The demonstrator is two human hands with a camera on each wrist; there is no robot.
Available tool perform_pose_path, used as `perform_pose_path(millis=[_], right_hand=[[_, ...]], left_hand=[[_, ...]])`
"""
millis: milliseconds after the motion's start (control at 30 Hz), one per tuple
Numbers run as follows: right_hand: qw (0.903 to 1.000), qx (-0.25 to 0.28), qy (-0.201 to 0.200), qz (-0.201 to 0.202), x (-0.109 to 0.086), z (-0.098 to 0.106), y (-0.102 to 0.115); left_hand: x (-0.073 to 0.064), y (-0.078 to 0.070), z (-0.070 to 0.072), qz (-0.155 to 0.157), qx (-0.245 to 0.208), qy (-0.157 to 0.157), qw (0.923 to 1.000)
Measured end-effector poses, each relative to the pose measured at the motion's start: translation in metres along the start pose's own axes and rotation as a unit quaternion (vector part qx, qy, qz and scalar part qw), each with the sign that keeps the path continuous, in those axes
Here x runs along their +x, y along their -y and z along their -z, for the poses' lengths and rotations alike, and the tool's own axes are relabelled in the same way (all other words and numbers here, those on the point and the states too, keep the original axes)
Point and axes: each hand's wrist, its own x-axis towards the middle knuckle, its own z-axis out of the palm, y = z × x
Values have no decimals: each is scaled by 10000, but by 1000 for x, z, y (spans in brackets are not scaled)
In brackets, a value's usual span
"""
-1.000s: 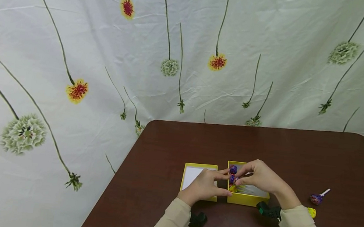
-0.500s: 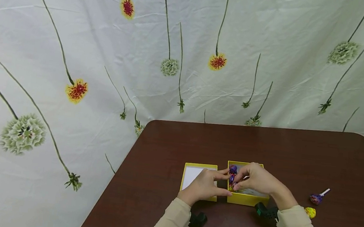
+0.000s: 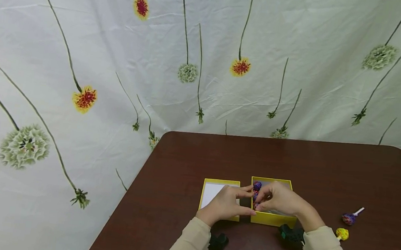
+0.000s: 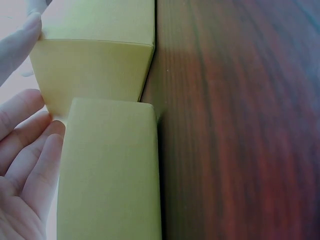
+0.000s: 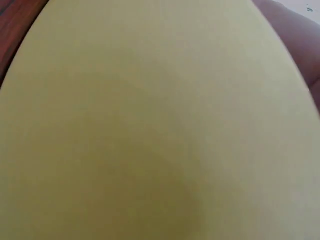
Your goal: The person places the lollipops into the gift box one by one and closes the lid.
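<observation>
A yellow box (image 3: 273, 220) stands at the middle of the table, several lollipops in a column along its left wall. My right hand (image 3: 282, 199) reaches into it from the right; thumb and fingers pinch a purple lollipop (image 3: 256, 206) near the front left corner. Behind it shows another purple lollipop (image 3: 257, 185). My left hand (image 3: 226, 204) lies across the lid (image 3: 212, 189), its straight fingers at the box's left wall and the thumb at the front corner. In the left wrist view these fingers (image 4: 37, 160) touch the box end (image 4: 95, 70). Yellow cardboard (image 5: 150, 110) fills the right wrist view.
Right of the box, a purple lollipop (image 3: 348, 219) and a yellow lollipop (image 3: 342, 234) lie on the dark brown table (image 3: 292, 161). A flowered white cloth (image 3: 215, 53) hangs behind the table.
My right hand has moved down and slightly left inside the box with the purple lollipop, covering a yellow one seen earlier. The forearm shifted left, uncovering the table's yellow lollipop. My left hand stays still.
</observation>
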Motion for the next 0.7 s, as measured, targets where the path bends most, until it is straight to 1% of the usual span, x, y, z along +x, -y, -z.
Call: perform_pose_path(millis=[400,567,700], right_hand=[[10000,-37,69,-48,0,2,-4],[10000,-4,4,-92,-1,3,1],[9999,4,-83,-117,-3,9,8]], left_hand=[[0,2,0,-6,-86,24,10000],[0,1,0,21,-97,45,9999],[0,0,1,86,-51,55,9999]])
